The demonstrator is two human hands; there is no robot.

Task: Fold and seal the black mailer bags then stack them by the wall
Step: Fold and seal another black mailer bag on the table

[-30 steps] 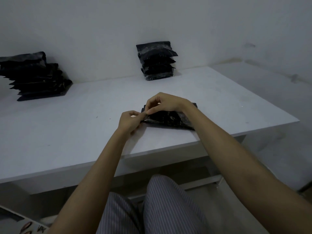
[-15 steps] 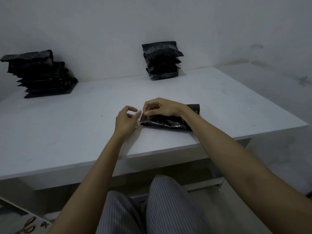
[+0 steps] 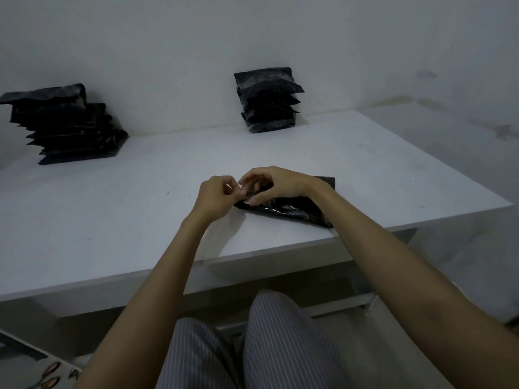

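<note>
A black mailer bag [image 3: 286,207] lies flat on the white counter [image 3: 140,220], near the counter's front edge. At the bag's left end both hands meet. The right hand [image 3: 276,182] arches over the bag with its fingers curled, and its grip looks pinched on the bag's left edge, though the fingertips are partly hidden. The left hand [image 3: 216,196] sits just left of the bag with its fingers curled; thumb and fingers close at the same corner, but whether they actually hold the bag's edge I cannot tell. Beyond the bag, against the wall [image 3: 168,51], stands a stack of black bags [image 3: 268,101]. Far left of the bag, also by the wall, stands a wider pile of black bags [image 3: 67,124]. Nearer than the bag, below the counter edge, striped trousers [image 3: 252,346] show
</note>
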